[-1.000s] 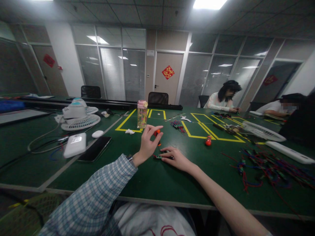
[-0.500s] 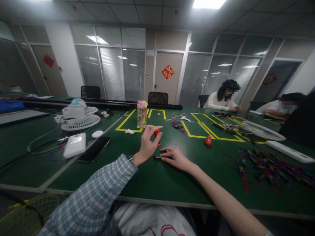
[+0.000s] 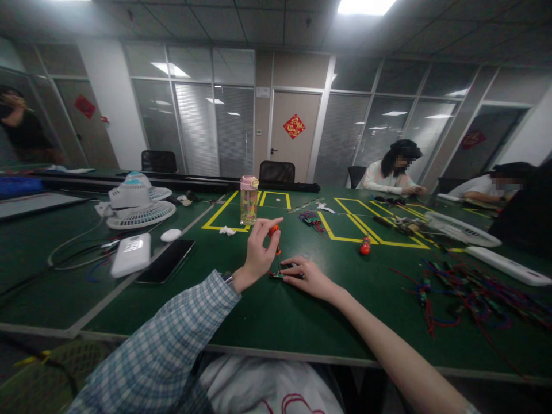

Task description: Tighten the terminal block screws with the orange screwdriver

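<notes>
My left hand (image 3: 260,248) is closed around the orange handle of a screwdriver (image 3: 278,250), its index finger stretched out past the top. The screwdriver stands nearly upright, and its thin shaft comes down onto a small green circuit board (image 3: 276,276) on the table. My right hand (image 3: 309,277) lies low from the right, its fingertips pressed on the board and a dark part beside it. Those fingers partly hide the board and the dark part. Whether the tip sits in a screw is too small to tell.
A pink-lidded bottle (image 3: 249,201) and a crumpled tissue (image 3: 227,230) are beyond my left hand. At left lie a black phone (image 3: 167,261), a white device (image 3: 131,255) and a fan (image 3: 138,201). An orange-red object (image 3: 365,246) and wired boards (image 3: 457,293) are at right. Co-workers sit farther right.
My left hand has shifted slightly around the screwdriver handle. The right hand and the board stay in place. A person has come into view at the far left.
</notes>
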Tool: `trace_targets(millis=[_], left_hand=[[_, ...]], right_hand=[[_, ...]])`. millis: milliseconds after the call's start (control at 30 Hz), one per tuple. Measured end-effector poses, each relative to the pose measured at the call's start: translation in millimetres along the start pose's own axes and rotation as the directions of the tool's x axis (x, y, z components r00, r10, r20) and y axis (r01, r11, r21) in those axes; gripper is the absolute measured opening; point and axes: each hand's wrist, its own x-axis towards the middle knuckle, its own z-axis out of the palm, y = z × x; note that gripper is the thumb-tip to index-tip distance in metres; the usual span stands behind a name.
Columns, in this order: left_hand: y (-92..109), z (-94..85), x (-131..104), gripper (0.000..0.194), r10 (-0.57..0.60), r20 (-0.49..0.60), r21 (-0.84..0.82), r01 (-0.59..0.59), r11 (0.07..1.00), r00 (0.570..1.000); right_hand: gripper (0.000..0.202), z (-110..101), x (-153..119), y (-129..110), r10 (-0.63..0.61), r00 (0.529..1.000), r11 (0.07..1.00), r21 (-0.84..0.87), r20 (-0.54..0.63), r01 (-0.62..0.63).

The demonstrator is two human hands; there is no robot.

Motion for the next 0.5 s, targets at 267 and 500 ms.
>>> trace_targets(millis=[267, 500], left_hand=[[2.1, -1.8, 0.0, 0.024, 0.0, 0.027, -0.002, 0.0, 1.0, 1.0], [3.2, -1.7, 0.6, 0.026, -0.02, 0.049, -0.022, 0.022, 1.0, 0.999]], right_hand=[[0.029, 1.2, -0.3, 2.7, -0.008, 1.0, 1.0, 0.005, -0.005, 0.008], [0.028, -0.4, 0.2, -1.2, 0.003, 1.0, 1.0, 0.0, -0.004, -0.003]])
